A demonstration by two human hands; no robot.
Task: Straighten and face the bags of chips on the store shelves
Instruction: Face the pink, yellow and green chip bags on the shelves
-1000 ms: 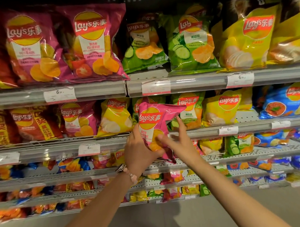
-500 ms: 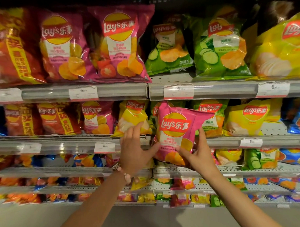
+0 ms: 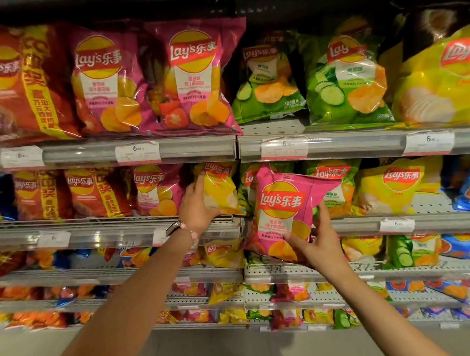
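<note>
1. Since the earlier frames, the left hand has left the pink chip bag and moved leftward onto a yellow chip bag on the second shelf; the right hand alone now carries the pink bag.
2. Shelving: grey metal tiers with perforated decks and clear plastic price rails along the front edges. White price tags sit in the rails.
3. Top shelf: large glossy, puffed foil bags stand along the front edge, red at the left end, then two magenta bags, two green cucumber bags, and yellow at the right end.
4. Pink chip bag: crinkled glossy film, pillow shape, printed face outward, slightly tilted. It hangs in front of the second shelf's front edge, near its middle, overlapping the rail.
5. Yellow chip bag: small, puffed, standing upright at the front edge of the second shelf, left of the pink bag.
6. Right hand: arm extended up, thumb across the lower front of the pink bag, fingers wrapped behind its right edge, pinching it.
7. Left hand: arm extended, fingers curled round the yellow bag's left side, thumb beneath. A beaded bracelet circles the wrist.
</note>
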